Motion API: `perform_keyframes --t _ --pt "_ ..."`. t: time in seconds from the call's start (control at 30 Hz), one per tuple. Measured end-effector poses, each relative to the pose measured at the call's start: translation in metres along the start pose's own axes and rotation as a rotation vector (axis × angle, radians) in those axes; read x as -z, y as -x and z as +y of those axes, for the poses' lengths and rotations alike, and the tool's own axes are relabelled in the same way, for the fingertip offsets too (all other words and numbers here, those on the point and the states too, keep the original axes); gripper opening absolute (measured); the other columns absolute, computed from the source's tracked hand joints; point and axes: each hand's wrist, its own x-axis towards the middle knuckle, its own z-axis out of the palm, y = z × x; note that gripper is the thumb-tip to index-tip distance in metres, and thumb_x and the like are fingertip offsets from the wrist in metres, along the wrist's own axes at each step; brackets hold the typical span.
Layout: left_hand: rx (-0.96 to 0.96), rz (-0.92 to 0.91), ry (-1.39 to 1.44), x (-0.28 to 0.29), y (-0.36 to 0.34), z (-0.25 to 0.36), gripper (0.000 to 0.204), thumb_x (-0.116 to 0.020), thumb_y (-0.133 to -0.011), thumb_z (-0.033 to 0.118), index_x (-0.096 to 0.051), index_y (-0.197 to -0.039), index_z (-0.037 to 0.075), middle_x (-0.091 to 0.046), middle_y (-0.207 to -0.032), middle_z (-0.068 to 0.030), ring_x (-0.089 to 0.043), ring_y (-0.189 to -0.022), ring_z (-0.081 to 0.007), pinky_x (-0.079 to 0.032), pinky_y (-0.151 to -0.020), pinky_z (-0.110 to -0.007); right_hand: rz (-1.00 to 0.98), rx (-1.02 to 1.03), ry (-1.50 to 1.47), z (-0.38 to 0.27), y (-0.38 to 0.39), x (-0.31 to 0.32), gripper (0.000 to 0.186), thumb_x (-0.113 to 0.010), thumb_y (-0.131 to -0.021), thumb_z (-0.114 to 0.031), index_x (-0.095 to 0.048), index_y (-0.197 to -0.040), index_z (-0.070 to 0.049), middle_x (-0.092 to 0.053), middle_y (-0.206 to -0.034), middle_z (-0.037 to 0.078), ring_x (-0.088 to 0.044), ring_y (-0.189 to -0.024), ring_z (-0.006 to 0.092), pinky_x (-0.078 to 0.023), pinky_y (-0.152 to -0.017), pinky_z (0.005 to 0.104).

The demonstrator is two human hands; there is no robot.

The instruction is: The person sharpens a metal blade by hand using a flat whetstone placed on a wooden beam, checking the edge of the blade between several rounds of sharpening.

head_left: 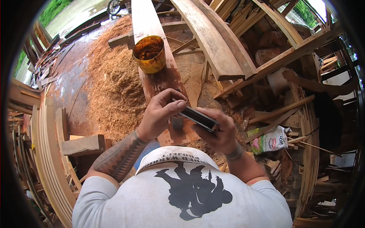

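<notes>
Between my hands is a dark, flat, oblong object (198,119) with a raised pale rim; its exact kind is unclear. My right hand (218,127) wraps round its lower right end, fingers along the far edge. At its upper left end, my left hand (166,108) is closed, with curled fingers and the thumb against that end. Below the hands lies a wet, reddish plank (173,137). On it, partly hidden by my left hand, sits a small grey block (177,123). Farther along the plank stands a stained yellow tub (149,62), open at the top.
A large heap of sawdust (114,83) spreads left of the plank. Long boards (213,41) rest at the upper right on a timber beam (273,68). Stacked strips (47,152) and a thick wood block (84,145) are at left. A white printed sack (269,140) lies right among offcuts.
</notes>
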Motion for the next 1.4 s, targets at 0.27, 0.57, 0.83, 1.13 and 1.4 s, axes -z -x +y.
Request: perform_keyframes --t 0.27,0.57,0.83,1.13,1.4 --pt "-0.115 -0.030 0.001 -0.001 0.002 -0.008 0.050 -0.074 -0.105 0.045 -0.067 -0.132 0.003 -0.071 -0.095 -0.0009 -0.067 -0.087 -0.0078 -0.053 -0.078 -0.025 0.019 0.005 -0.047 -0.004 -0.001 -0.001 0.044 -0.092 -0.092 -0.002 -0.075 -0.133 -0.001 -0.084 -0.113 0.016 -0.084 -0.102 0.0237 -0.065 -0.087 0.0350" --pt "0.395 -0.171 0.429 0.060 -0.039 -0.055 0.043 -0.061 -0.110 0.026 -0.065 -0.140 -0.004 -0.078 -0.096 -0.0131 -0.077 -0.080 -0.0215 -0.065 -0.072 -0.035 -0.153 0.035 0.040 0.075 0.006 -0.004 0.050 -0.087 -0.093 -0.002 -0.074 -0.141 -0.005 -0.081 -0.116 0.016 -0.078 -0.101 0.0294 -0.062 -0.092 0.0385" --pt "0.430 -0.299 -0.197 0.106 -0.080 -0.145 0.042 -0.068 -0.107 -0.002 -0.070 -0.149 0.001 -0.078 -0.111 -0.0056 -0.077 -0.104 -0.0132 -0.068 -0.090 -0.031 -0.191 -0.907 -0.621 0.149 0.066 -0.050 0.065 -0.084 -0.101 -0.005 -0.060 -0.162 -0.004 -0.074 -0.123 0.007 -0.070 -0.106 0.0124 -0.059 -0.093 0.0292" --pt "-0.303 -0.531 -1.092 0.124 -0.074 -0.181 0.063 -0.088 -0.092 0.017 -0.071 -0.152 0.015 -0.079 -0.124 -0.0129 -0.070 -0.116 -0.0343 -0.056 -0.110 -0.048 -0.219 -0.313 0.038 0.177 0.095 -0.060 0.051 -0.083 -0.097 -0.013 -0.073 -0.146 -0.002 -0.076 -0.128 0.021 -0.074 -0.113 0.0385 -0.060 -0.099 0.0444" --pt "-0.396 -0.464 -1.260 0.119 -0.071 -0.186 0.062 -0.092 -0.087 0.026 -0.077 -0.147 0.031 -0.061 -0.161 -0.0044 -0.055 -0.142 -0.0367 -0.047 -0.122 -0.054 -0.236 -0.210 0.076 0.186 0.103 -0.057 0.060 -0.084 -0.096 -0.015 -0.067 -0.153 -0.003 -0.075 -0.125 0.022 -0.072 -0.112 0.0405 -0.058 -0.102 0.0461"
